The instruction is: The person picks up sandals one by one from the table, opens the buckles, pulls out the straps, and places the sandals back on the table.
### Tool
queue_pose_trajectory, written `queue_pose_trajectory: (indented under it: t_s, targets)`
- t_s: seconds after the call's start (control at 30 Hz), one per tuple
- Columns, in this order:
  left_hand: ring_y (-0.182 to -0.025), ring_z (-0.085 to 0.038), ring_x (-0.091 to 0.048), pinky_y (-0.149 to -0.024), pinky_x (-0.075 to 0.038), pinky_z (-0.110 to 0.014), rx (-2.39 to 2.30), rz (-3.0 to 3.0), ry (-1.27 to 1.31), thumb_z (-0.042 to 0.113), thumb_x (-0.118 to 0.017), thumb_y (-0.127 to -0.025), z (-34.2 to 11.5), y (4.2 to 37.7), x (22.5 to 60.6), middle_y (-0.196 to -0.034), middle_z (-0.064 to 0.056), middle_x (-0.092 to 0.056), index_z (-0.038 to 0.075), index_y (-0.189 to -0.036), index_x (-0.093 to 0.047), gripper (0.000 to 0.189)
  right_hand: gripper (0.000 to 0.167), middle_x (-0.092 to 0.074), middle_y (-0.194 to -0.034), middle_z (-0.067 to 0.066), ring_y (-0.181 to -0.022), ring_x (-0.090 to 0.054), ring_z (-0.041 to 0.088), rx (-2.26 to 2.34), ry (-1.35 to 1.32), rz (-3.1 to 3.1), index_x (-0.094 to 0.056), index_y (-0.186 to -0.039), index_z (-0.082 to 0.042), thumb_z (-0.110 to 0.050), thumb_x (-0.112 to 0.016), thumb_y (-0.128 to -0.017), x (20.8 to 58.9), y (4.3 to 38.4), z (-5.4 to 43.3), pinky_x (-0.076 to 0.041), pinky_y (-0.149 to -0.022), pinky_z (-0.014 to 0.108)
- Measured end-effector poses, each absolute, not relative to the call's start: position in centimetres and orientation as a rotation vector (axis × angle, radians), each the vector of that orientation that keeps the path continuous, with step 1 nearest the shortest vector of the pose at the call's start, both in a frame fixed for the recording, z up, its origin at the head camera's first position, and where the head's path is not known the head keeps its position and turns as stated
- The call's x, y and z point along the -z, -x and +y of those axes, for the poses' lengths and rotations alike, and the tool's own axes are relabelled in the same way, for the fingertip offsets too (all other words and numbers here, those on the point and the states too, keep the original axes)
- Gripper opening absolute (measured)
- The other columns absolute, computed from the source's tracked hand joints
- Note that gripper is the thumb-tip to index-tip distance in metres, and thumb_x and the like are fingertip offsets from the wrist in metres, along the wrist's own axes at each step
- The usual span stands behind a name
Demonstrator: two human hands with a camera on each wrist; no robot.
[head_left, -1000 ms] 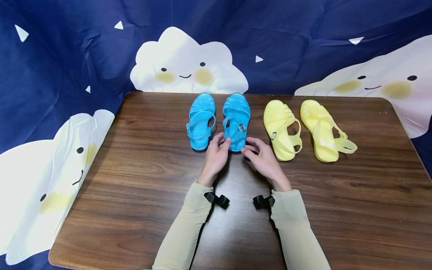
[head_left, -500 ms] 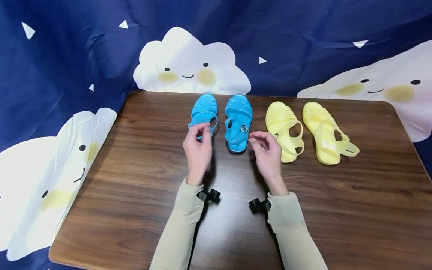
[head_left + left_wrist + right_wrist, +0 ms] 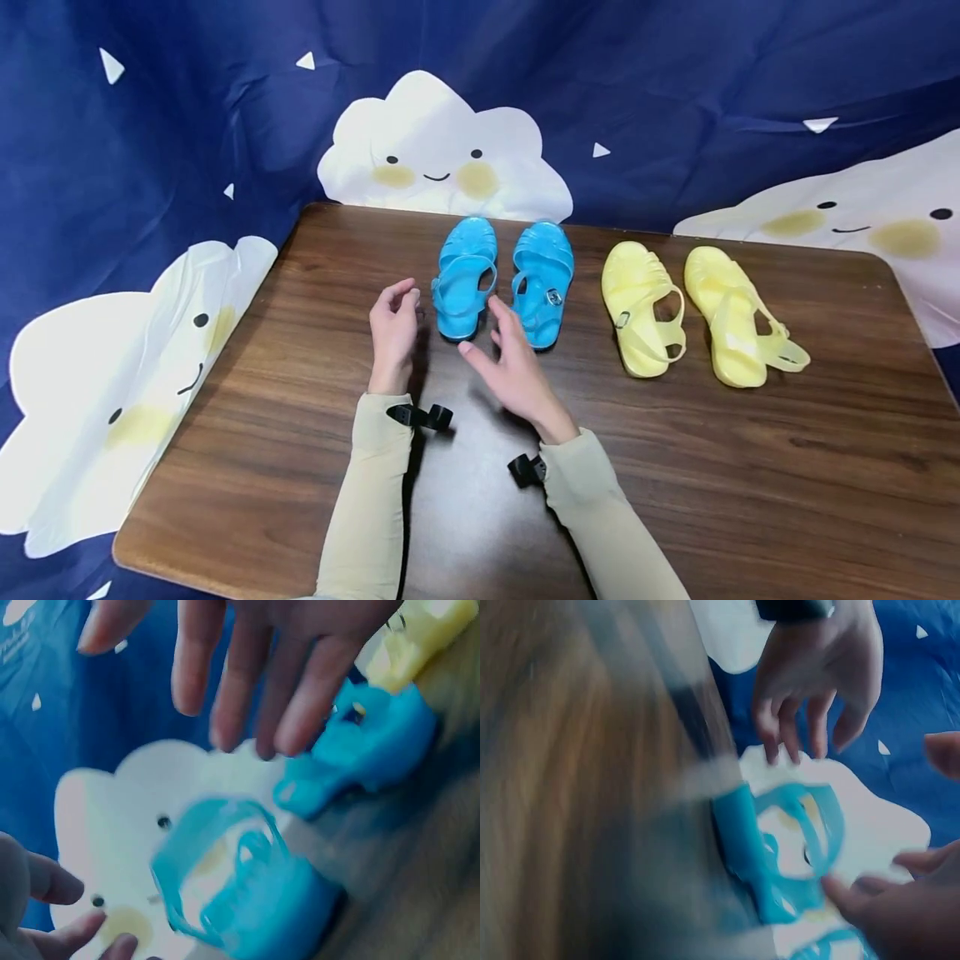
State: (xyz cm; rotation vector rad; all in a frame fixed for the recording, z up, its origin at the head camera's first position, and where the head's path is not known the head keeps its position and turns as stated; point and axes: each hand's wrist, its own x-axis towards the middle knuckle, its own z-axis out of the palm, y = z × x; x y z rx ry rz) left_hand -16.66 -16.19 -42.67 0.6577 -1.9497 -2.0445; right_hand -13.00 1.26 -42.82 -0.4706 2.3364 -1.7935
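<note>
A pair of blue jelly sandals stands side by side, toes toward the far table edge: the left blue sandal and the right blue sandal, which bears a metal buckle on its strap. My left hand is held just left of the pair, fingers loosely bent around nothing. In front of the heels, my right hand spreads thumb and fingers, its fingertips over the gap between the sandals. Whether they touch a strap I cannot tell. Both hands look free of objects in the left wrist view.
Two yellow jelly sandals, one nearer the blue pair and another farther right, stand on the brown wooden table. A dark blue cloth with smiling clouds hangs behind the table.
Both hands have come away from the right blue sandal and shifted left; the left hand is now beyond the left sandal, the right hand in front of the pair. The view has tilted slightly.
</note>
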Motion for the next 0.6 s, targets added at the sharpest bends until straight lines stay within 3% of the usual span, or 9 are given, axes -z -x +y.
queue_pose_trajectory:
  t_s: [0.1,0.27,0.6]
  targets:
    - [-0.111,-0.033,-0.054,-0.099,-0.047,-0.046,2.095,-2.034,-0.687,0.016,-0.053,-0.098,-16.7,16.8,43.5,-0.118,-0.013,-0.057,0.0,-0.131,-0.054,0.037,0.082,-0.009,-0.162,0.012,-0.148,-0.02,0.025,1.705,0.38,2.322,-0.008,-0.155,-0.005,-0.033,-0.059,-0.096,43.6,13.0,0.1,-0.031,-0.115,0.041]
    - [-0.115,-0.027,-0.054,-0.1,-0.047,-0.041,2.179,-2.128,-0.644,0.023,-0.053,-0.099,-16.3,17.2,44.3,-0.136,-0.015,-0.052,0.004,-0.139,-0.047,0.044,0.087,-0.008,-0.162,0.011,-0.148,-0.021,0.029,1.792,0.273,2.215,-0.002,-0.155,-0.009,-0.03,-0.061,-0.095,44.7,13.5,-0.4,-0.031,-0.115,0.042]
    - [-0.125,-0.022,-0.049,-0.106,-0.042,-0.04,2.192,-2.191,-0.638,0.029,-0.051,-0.1,-15.8,17.4,45.0,-0.143,-0.011,-0.048,0.007,-0.142,-0.044,0.048,0.079,-0.014,-0.161,0.013,-0.146,-0.024,0.035,1.973,0.386,2.026,-0.009,-0.156,-0.015,-0.018,-0.061,-0.095,45.7,14.6,-0.3,-0.031,-0.114,0.048]
